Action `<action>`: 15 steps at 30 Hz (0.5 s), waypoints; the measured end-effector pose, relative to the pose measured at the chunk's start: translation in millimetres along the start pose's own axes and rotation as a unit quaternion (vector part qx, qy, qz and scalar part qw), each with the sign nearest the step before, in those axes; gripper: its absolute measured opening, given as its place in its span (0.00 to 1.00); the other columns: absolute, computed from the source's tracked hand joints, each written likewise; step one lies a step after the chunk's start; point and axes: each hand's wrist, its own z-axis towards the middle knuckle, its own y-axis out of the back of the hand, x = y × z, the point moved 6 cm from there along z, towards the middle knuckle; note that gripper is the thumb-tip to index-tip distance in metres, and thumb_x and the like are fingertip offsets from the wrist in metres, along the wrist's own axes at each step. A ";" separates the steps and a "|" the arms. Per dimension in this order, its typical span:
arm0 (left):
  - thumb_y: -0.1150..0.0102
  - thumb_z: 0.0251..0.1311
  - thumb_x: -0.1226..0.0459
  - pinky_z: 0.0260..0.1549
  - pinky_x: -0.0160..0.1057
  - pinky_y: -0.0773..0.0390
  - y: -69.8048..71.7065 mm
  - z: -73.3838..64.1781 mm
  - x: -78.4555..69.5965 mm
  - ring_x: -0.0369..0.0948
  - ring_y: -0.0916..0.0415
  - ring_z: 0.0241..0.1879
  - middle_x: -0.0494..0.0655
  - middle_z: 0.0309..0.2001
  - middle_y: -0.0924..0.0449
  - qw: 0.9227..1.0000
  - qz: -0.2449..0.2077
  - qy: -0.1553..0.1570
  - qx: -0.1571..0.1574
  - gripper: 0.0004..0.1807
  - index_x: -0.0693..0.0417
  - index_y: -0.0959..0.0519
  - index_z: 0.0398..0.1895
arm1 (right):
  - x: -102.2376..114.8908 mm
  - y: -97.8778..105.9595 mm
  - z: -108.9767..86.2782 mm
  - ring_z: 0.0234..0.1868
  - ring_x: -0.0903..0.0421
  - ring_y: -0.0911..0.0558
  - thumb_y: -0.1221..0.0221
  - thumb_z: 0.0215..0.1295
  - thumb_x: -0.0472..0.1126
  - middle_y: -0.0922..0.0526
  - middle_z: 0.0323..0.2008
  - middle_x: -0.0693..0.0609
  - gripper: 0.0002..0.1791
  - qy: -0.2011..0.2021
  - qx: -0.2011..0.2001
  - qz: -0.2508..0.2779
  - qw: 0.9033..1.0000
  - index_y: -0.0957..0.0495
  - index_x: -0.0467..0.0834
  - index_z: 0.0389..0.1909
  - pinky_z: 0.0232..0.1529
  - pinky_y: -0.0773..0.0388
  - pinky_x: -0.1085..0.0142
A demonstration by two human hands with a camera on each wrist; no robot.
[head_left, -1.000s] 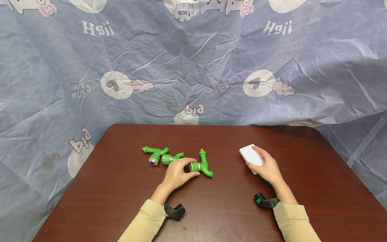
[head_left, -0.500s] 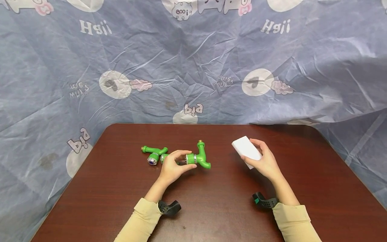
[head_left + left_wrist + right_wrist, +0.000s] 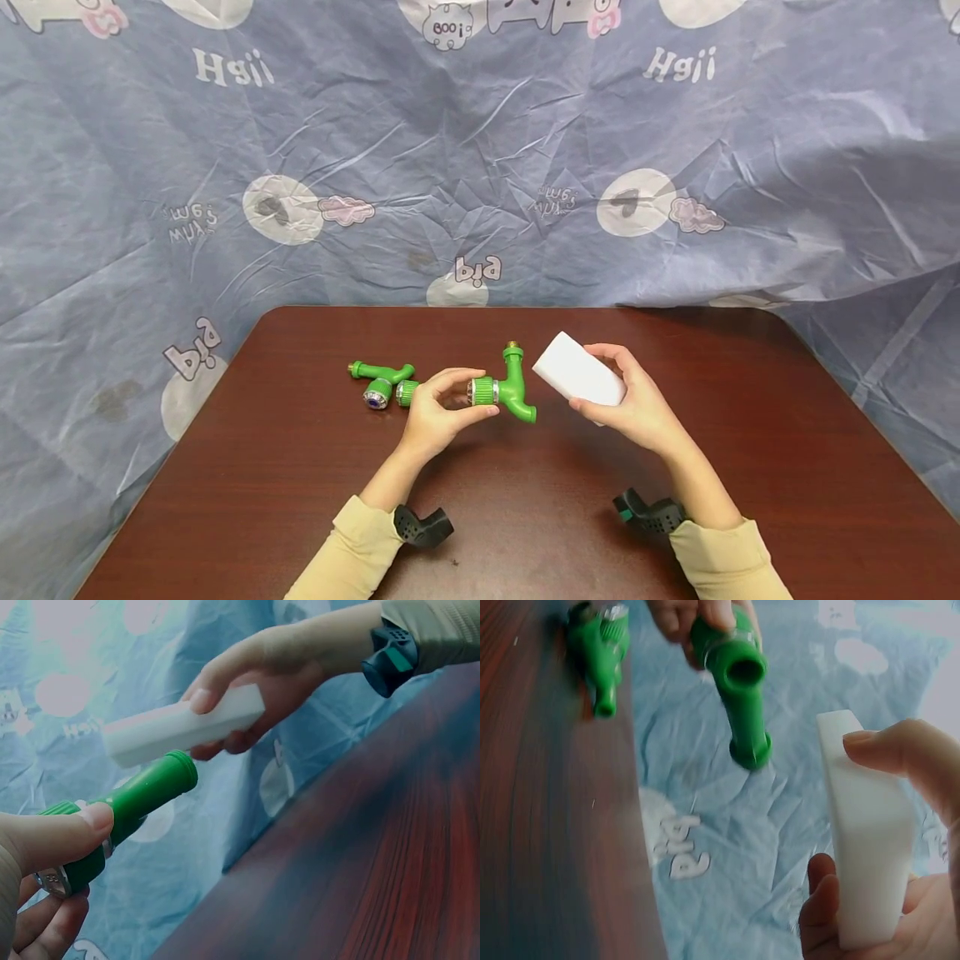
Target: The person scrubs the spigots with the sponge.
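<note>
My left hand (image 3: 438, 417) pinches a green tap (image 3: 514, 388) by its ribbed knob, thumb below and fingers above. The tap is held up over the table, its brass-tipped inlet pointing away and its curved spout toward me. In my right hand (image 3: 637, 408) is a white rectangular sponge block (image 3: 577, 371), gripped between thumb and fingers and tilted. Its near corner hangs just right of the tap, with a small gap between them in the head view. The left wrist view shows the sponge (image 3: 184, 724) just beyond the tap's spout (image 3: 161, 780).
Two more green taps lie on the brown table: one tap (image 3: 381, 382) at the left, and another tap (image 3: 406, 392) partly hidden behind my left hand. A printed blue-grey cloth (image 3: 480, 167) hangs behind the table's far edge. Each wrist wears a black band (image 3: 423, 527).
My left hand has lifted the tap off the table. My right hand has raised the sponge and brought it left, close to the tap.
</note>
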 end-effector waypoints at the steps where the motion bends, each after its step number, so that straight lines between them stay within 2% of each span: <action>1: 0.29 0.36 0.81 0.35 0.41 0.19 -1.4 -0.6 -2.1 0.41 0.21 0.35 0.65 0.40 0.22 1.000 -0.002 0.003 0.000 0.25 0.74 0.22 0.44 | 2.9 -2.2 -0.8 0.38 0.49 0.26 0.29 0.46 0.33 0.28 0.48 0.46 0.37 0.004 0.009 0.012 1.000 0.35 0.46 0.59 0.23 0.21 0.60; 3: 0.29 0.36 0.81 0.35 0.42 0.19 -3.7 -1.7 -5.0 0.42 0.21 0.35 0.65 0.39 0.22 1.000 -0.009 0.009 0.001 0.26 0.74 0.23 0.44 | 8.3 -6.0 -2.2 0.37 0.49 0.25 0.29 0.47 0.32 0.28 0.49 0.47 0.37 0.012 0.022 0.020 0.999 0.34 0.47 0.59 0.24 0.21 0.61; 6: 0.29 0.36 0.81 0.34 0.42 0.19 -6.1 -3.5 -8.6 0.43 0.21 0.33 0.66 0.38 0.21 1.000 -0.018 0.017 0.001 0.26 0.74 0.23 0.45 | 18.4 -10.5 -4.5 0.38 0.52 0.25 0.29 0.47 0.33 0.27 0.52 0.50 0.36 0.027 0.027 0.006 0.999 0.32 0.48 0.59 0.30 0.22 0.64; 8: 0.29 0.36 0.81 0.34 0.41 0.19 -7.4 -4.2 -10.6 0.44 0.21 0.32 0.67 0.38 0.21 1.000 -0.021 0.020 -0.001 0.26 0.74 0.24 0.44 | 28.1 -12.8 -6.1 0.39 0.53 0.26 0.29 0.47 0.32 0.26 0.53 0.49 0.36 0.039 0.022 -0.011 0.999 0.31 0.46 0.59 0.33 0.24 0.67; 15: 0.29 0.37 0.81 0.35 0.41 0.19 -8.0 -4.2 -13.4 0.43 0.21 0.32 0.66 0.38 0.20 0.999 -0.018 0.013 -0.024 0.24 0.73 0.23 0.44 | 58.8 -17.9 -9.5 0.43 0.53 0.27 0.29 0.45 0.31 0.25 0.53 0.43 0.34 0.052 0.012 -0.039 0.998 0.28 0.36 0.57 0.36 0.28 0.71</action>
